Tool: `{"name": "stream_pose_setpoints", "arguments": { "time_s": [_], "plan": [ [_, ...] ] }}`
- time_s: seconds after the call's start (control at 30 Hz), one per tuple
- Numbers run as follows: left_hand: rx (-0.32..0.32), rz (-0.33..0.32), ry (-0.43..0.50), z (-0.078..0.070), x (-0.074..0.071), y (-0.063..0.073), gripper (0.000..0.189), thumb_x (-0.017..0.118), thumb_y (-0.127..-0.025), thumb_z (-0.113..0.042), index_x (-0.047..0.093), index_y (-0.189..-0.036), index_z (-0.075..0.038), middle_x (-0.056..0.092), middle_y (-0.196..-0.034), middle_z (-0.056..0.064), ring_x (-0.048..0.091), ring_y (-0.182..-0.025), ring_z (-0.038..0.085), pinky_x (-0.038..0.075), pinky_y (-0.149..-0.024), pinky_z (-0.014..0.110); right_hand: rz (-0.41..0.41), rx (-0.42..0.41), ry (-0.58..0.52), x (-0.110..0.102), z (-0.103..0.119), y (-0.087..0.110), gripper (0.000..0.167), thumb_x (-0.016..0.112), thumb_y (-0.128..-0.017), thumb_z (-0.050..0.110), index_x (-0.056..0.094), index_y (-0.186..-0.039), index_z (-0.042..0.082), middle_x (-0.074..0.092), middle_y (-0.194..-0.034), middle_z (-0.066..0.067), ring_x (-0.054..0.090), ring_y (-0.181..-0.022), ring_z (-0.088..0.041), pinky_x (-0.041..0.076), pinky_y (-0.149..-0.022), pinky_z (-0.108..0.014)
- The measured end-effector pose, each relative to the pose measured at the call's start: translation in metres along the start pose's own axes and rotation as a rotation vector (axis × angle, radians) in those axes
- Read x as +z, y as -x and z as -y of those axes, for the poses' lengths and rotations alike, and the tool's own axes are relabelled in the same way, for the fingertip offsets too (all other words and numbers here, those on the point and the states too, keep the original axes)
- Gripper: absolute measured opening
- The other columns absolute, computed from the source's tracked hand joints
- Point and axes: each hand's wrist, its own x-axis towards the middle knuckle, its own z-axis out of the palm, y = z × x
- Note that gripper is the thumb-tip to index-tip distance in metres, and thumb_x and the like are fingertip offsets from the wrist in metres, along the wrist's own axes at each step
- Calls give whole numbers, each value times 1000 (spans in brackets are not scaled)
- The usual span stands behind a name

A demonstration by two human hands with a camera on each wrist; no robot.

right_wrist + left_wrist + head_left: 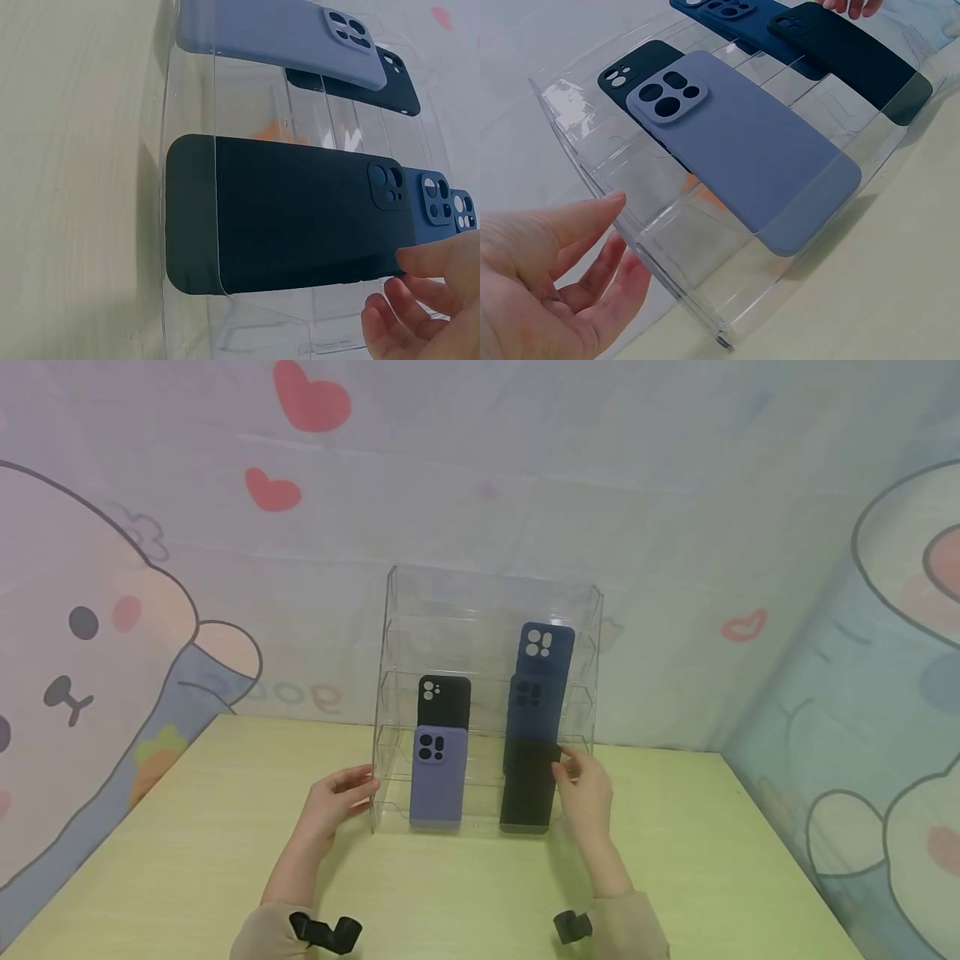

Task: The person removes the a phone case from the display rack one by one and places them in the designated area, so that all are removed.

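Note:
A clear stepped rack [487,581] stands on the table with phone cases in two columns. At its left side wall, my left hand [341,793] grips the edge, thumb toward the front and fingers curled at the outer side. My right hand [588,785] pinches the right edge of a black phone case [300,217] in the lowest front slot, thumb on its back face. Two blue phone cases, one dark blue [534,714] and one higher up [558,639], stand behind it. In the left column a lavender phone case [742,150] partly covers another black case [444,702].
The pale yellow table [187,827] extends around the rack. Behind hangs a cloth backdrop [675,543] with hearts and cartoon animals, close to the table's rear edge. Black wrist mounts [326,933] sit at both sleeves.

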Motion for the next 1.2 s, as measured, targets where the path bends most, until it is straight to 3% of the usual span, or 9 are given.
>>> {"name": "stream_pose_setpoints", "arguments": {
  "time_s": [0.17, 0.4, 0.6, 0.8, 0.9, 1.0, 1.2],
  "plan": [
    [-3, 38, -19, 0, -2, 1, 54, 66, -94, -13, 46, -141, 5, 62, -112, 0, 61, -92, 0, 56, -94, 28, -19, 10, -34, 2, 0, 2, 29, 65, -92, 6, 65, -119, -4, 68, -94, -20, 65, -91, -34, 60, -81, -47],
    [2, 65, -9, -1, -4, 2, 55, 66, -94, -10, 45, -142, 6, 62, -112, 1, 62, -91, -1, 57, -91, 23, -53, 8, -100, 3, -2, 4, 26, 65, -92, 4, 65, -117, -5, 69, -101, -22, 67, -95, -36, 60, -84, -48],
    [-5, 73, -3, -1, -4, 1, 55, 65, -94, -11, 44, -142, 6, 61, -114, 2, 62, -93, 0, 57, -91, 23, -8, 41, -211, 2, -10, 2, 25, 65, -93, 7, 65, -116, -3, 69, -109, -21, 67, -98, -35, 60, -86, -39],
    [-8, 76, 5, 1, -6, 0, 55, 65, -94, -11, 45, -142, 6, 61, -114, 1, 64, -101, 9, 57, -92, 24, 107, 142, -381, -1, -15, 1, 29, 65, -93, 8, 62, -119, -5, 65, -116, -22, 65, -95, -12, 54, -83, -15],
    [-11, 74, 10, 1, -6, 0, 55, 65, -94, -10, 45, -142, 6, 62, -112, 0, 64, -102, 11, 57, -91, 24, 173, 163, -481, -3, -14, 0, 31, 63, -94, 5, 59, -121, -10, 62, -119, -25, 62, -89, 0, 55, -83, -15],
    [-15, 69, 14, 1, -6, 0, 55, 65, -94, -10, 45, -142, 7, 62, -112, 0, 64, -100, 9, 57, -91, 24, 213, 168, -547, -3, -12, 0, 31, 61, -94, 2, 57, -121, -13, 59, -120, -27, 63, -88, 2, 57, -85, -19],
    [-19, 63, 9, 1, -5, 1, 54, 65, -94, -10, 46, -142, 7, 61, -119, 6, 63, -94, 2, 57, -92, 26, 197, 144, -531, -4, -8, 0, 31, 61, -95, 4, 58, -121, -11, 59, -121, -27, 63, -89, 2, 56, -84, -16]
  ]
}}
